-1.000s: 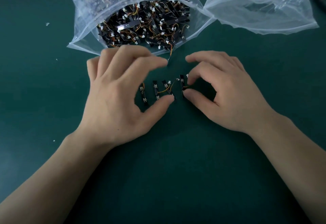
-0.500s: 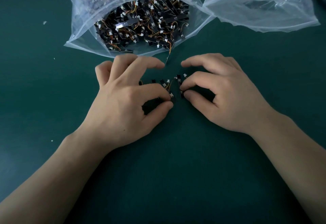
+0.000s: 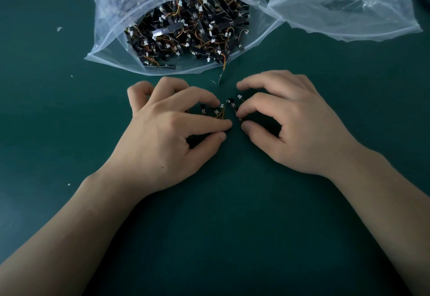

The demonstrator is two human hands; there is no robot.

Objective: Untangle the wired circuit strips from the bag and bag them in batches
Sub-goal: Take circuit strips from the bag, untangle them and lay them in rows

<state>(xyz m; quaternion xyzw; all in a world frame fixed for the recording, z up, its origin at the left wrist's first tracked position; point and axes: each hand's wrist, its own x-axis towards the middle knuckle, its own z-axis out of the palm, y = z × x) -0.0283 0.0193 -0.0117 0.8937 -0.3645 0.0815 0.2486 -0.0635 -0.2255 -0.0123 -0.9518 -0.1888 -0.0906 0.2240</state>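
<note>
Both hands rest low on the green table (image 3: 232, 226) at mid-frame, fingertips facing across a small gap. The left hand (image 3: 162, 137) is curled, not spread. Its fingers arch over a short row of strips (image 3: 215, 112) that lie on the table. Its index finger lies across their near ends, with the thumb tip just below it and almost touching. How many strips sit under the palm cannot be told. Orange wire and a white plug show between its fingers.

The right hand (image 3: 290, 128) is also curled. Its index finger and thumb pinch the near end of the end strip (image 3: 233, 107), which lies just right of the row. Its other fingers arch above, touching nothing that shows.

In the upper left-centre of the frame lies the full bag (image 3: 111, 46), mouth open toward the hands, holding a tangled heap (image 3: 186, 30) of black strips, orange wires and white plugs. A stray strip (image 3: 222, 72) hangs out of the mouth, near the left fingertips. The second bag (image 3: 349, 4) lies at the upper right, touching the full bag's edge. White scraps (image 3: 59, 28) dot the table at left.
</note>
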